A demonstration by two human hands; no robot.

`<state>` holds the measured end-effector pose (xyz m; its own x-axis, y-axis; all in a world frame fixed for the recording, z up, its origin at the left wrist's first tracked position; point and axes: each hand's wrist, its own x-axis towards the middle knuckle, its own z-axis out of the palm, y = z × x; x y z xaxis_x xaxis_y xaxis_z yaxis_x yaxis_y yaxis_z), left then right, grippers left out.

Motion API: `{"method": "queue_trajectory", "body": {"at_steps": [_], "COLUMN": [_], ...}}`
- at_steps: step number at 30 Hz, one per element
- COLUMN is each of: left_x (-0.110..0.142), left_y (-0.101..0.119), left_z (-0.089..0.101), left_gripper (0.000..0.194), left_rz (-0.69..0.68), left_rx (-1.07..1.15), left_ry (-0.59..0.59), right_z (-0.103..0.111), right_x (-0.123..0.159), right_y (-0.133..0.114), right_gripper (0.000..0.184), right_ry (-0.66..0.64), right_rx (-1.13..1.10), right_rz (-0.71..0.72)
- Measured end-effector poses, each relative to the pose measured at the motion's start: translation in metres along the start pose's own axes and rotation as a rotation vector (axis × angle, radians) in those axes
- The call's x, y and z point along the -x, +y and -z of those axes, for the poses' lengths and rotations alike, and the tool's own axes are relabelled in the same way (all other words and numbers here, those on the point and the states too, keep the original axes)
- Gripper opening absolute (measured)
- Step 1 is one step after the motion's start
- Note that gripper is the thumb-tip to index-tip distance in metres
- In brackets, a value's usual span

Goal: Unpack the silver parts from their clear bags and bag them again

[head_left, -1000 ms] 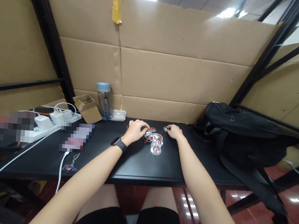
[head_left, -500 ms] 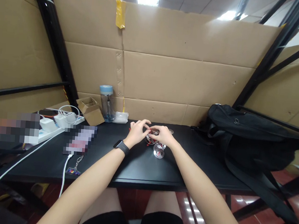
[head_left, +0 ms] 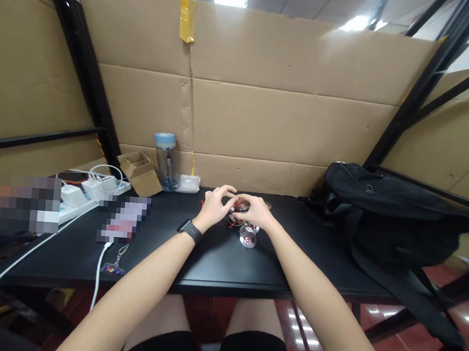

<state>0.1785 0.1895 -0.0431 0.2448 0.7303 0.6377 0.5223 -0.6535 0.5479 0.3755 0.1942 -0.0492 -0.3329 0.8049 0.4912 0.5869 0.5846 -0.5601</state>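
A small silver-and-red assembly with round, wheel-like discs rests on the black table, and its exact kind is too small to make out. My left hand, with a dark watch on the wrist, grips its upper left part between curled thumb and fingers. From the other side my right hand curves its fingers and thumb round the upper right of the same piece. Red parts show between the fingertips. Much of the assembly is hidden behind both hands.
Left on the table are a phone on a white cable, a keyring, a power strip and an open carton. A bottle and a white packet stand behind. A black bag lies right.
My fingers have shifted slightly on the assembly, and more of its red and silver parts show between them. The camera view has moved a little.
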Motion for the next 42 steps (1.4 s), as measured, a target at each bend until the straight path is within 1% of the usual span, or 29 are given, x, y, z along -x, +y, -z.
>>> {"method": "queue_trajectory", "body": {"at_steps": [2,3,4,6,8,12,17,19,22,25,28,31,34,36,38,40,42], "left_x": [-0.002,-0.003,-0.004,-0.005,-0.004,-0.002,-0.001,-0.001,-0.001,-0.001,-0.004,-0.007,-0.009,-0.008,-0.007,-0.006,-0.006], "left_y": [-0.007,-0.010,-0.014,-0.019,-0.020,-0.014,-0.010,-0.010,-0.011,-0.013,-0.019,-0.033,-0.050,-0.061,-0.068,-0.073,-0.074], "left_z": [0.001,0.001,0.002,0.003,0.003,0.000,0.000,0.000,-0.002,-0.004,0.000,0.014,0.031,0.039,0.043,0.042,0.038], "left_gripper": [0.023,0.022,0.019,0.012,0.011,0.008,0.008,0.008,0.010,0.013,0.014,0.014,0.012,0.011,0.012,0.013,0.015], "left_rz": [0.032,0.041,0.037,-0.003,-0.050,-0.070,-0.093,-0.090,-0.081,-0.061,-0.002,0.076,0.164,0.224,0.273,0.292,0.267], "left_rx": [0.013,0.006,0.000,0.010,0.036,0.042,0.012,-0.031,-0.154,-0.274,-0.342,-0.413,-0.496,-0.538,-0.569,-0.588,-0.587], "left_ry": [0.077,0.099,0.097,0.042,-0.025,-0.053,-0.059,-0.078,-0.124,-0.132,-0.080,-0.066,-0.152,-0.206,-0.245,-0.272,-0.283], "right_z": [-0.001,-0.001,0.000,0.000,0.000,-0.003,-0.004,-0.004,-0.007,-0.011,-0.008,0.005,0.023,0.034,0.041,0.043,0.043], "right_x": [-0.001,-0.002,-0.002,-0.002,-0.001,0.000,0.000,0.000,-0.001,-0.003,-0.005,-0.006,-0.004,-0.001,0.003,0.005,0.006], "right_y": [0.004,0.006,0.007,0.008,0.008,0.008,0.008,0.008,0.008,0.009,0.014,0.029,0.053,0.071,0.086,0.095,0.099], "right_gripper": [0.058,0.061,0.064,0.069,0.067,0.059,0.058,0.057,0.054,0.050,0.050,0.049,0.045,0.040,0.034,0.031,0.029], "right_ry": [0.052,0.076,0.090,0.082,0.038,-0.010,-0.011,-0.012,-0.009,0.035,0.107,0.187,0.250,0.232,0.150,0.068,0.020], "right_rx": [-0.118,-0.205,-0.299,-0.474,-0.580,-0.639,-0.637,-0.634,-0.613,-0.558,-0.434,-0.158,0.163,0.298,0.381,0.436,0.464], "right_rz": [-0.056,-0.089,-0.115,-0.137,-0.128,-0.108,-0.102,-0.108,-0.122,-0.126,-0.129,-0.145,-0.195,-0.256,-0.333,-0.392,-0.420]}}
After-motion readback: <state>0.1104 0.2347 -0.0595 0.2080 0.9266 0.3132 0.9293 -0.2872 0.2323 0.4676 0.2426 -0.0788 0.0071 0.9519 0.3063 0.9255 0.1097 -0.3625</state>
